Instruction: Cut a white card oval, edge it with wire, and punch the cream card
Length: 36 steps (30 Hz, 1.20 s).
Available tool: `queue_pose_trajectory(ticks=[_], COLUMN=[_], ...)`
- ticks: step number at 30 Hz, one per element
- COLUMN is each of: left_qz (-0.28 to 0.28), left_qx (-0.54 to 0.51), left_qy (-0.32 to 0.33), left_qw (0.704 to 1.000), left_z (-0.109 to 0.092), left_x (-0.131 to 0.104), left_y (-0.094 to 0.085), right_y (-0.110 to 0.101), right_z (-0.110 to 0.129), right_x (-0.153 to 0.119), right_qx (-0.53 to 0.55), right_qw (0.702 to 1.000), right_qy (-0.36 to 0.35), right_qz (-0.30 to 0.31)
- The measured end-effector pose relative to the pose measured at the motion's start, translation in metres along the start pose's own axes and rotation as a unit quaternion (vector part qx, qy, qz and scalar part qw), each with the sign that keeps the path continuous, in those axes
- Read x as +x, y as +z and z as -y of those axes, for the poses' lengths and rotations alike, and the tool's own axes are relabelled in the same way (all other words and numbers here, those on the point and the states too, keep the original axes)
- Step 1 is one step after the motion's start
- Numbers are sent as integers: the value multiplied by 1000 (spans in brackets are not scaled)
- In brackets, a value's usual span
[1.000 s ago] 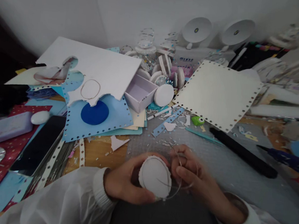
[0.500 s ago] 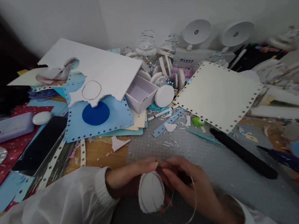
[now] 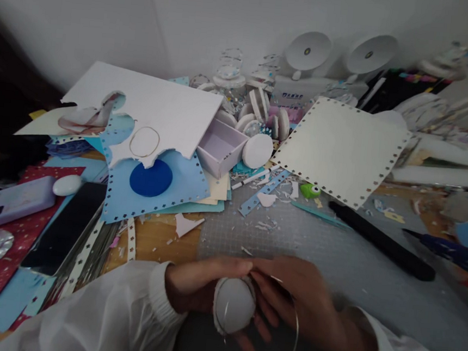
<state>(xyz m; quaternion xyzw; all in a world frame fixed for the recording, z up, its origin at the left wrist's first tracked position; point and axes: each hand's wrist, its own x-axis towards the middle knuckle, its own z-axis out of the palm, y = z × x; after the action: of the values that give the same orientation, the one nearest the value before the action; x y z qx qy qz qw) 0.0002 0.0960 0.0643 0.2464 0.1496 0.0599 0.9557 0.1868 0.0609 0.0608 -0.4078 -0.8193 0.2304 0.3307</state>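
At the bottom centre, my left hand (image 3: 204, 276) is closed around a small white round disc (image 3: 234, 309) with a rough edge; the thumb lies along its top and fingers show beneath. My right hand (image 3: 305, 296) is beside it, with bent fingers close to the disc's upper right edge and touching my left thumb tip. A thin shiny wire (image 3: 296, 334) runs through the right fingers and curves down in a loop. Another bright strand crosses the disc's face. The right fingertips are partly hidden and slightly blurred.
A grey cutting mat (image 3: 306, 236) holds paper scraps and a black pen-like tool (image 3: 384, 240). Beyond are a lilac box (image 3: 220, 163), more white discs (image 3: 257, 151) and a cream sheet (image 3: 343, 147). Leftward lie a white board (image 3: 174, 105), a blue disc (image 3: 150, 178) and a phone (image 3: 68, 226).
My right hand has turned and lowered slightly, its fingers now flatter over the disc's edge. The disc has shifted a little left, and the wire loop hangs lower.
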Motion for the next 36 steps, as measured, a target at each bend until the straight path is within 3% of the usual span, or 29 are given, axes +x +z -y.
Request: queue_pose_trajectory(ticks=[3, 8, 14, 24, 31, 36], left_qz=[-4, -65, -108, -95, -91, -71], left_qx=[1, -37, -61, -53, -67, -71], left_qy=[35, 163, 223, 235, 244, 227], left_qw=[999, 984, 967, 966, 963, 969], left_z=[-3, -9, -11, -10, -9, -9], left_x=[-1, -4, -4, -4, -5, -4], left_y=[2, 1, -1, -1, -2, -2], right_y=[-3, -7, -8, -8, -8, -7], right_z=[4, 5, 4, 6, 8, 7], right_x=[2, 1, -3, 0, 3, 3], right_qx=[51, 175, 270, 224, 112, 66], right_qw=[997, 967, 940, 954, 985, 982], right_qy=[55, 170, 199, 189, 128, 160], right_qz=[-2, -72, -68, -60, -30, -72])
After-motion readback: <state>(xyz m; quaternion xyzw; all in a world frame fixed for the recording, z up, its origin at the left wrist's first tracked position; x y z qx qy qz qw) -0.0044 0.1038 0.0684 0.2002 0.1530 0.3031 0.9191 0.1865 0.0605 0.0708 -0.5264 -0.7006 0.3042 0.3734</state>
